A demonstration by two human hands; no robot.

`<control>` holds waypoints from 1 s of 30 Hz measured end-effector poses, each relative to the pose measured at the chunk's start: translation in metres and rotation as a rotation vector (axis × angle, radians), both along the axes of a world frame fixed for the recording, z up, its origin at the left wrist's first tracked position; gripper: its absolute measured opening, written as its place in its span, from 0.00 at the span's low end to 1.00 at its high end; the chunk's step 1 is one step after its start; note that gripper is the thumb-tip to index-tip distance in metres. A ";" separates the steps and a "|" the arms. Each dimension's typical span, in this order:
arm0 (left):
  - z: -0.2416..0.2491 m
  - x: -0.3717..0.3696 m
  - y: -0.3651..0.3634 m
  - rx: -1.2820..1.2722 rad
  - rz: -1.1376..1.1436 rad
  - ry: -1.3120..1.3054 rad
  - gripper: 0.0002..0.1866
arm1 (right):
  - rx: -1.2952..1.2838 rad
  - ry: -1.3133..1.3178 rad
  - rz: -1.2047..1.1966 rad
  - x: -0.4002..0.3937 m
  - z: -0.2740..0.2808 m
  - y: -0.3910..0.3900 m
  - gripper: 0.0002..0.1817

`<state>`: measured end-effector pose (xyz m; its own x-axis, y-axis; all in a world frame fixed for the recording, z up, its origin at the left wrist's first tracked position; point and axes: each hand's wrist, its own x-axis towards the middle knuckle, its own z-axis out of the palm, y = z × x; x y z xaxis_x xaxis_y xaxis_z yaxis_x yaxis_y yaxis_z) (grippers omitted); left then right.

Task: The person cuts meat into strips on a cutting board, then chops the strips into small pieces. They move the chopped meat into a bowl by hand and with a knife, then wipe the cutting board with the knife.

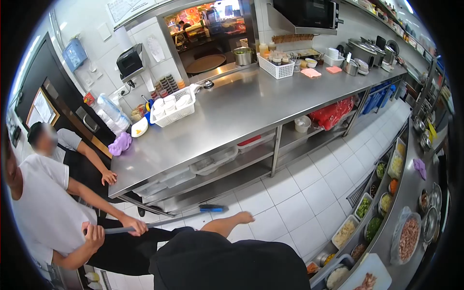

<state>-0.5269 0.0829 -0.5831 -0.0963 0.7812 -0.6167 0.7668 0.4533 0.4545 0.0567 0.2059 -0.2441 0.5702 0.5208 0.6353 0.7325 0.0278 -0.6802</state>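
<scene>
The blue broom head [211, 209] is low by the white floor tiles [280, 215], near the person's left hand [243, 218]. I can't tell if that hand is open or closed, and the right hand is out of sight. Someone in a white shirt [50, 205] holds the grey broom pole [112, 230] with two hands. Beyond is a long metal table [232, 111] with a purple cloth [120, 144] on it.

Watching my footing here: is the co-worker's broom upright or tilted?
Tilted: the broom handle slants from the co-worker's two hands down toward its blue-edged head.
</scene>
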 end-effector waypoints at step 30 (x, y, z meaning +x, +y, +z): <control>0.037 0.066 0.428 -0.258 -0.002 -0.586 0.22 | 0.122 -0.161 -1.464 0.168 0.033 -0.295 0.25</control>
<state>-0.4613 0.5109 -0.5464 0.3157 0.6003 -0.7349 0.4253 0.6028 0.6751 0.2249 -0.0891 -0.2109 0.4499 -0.5034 0.7377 0.2235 -0.7362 -0.6387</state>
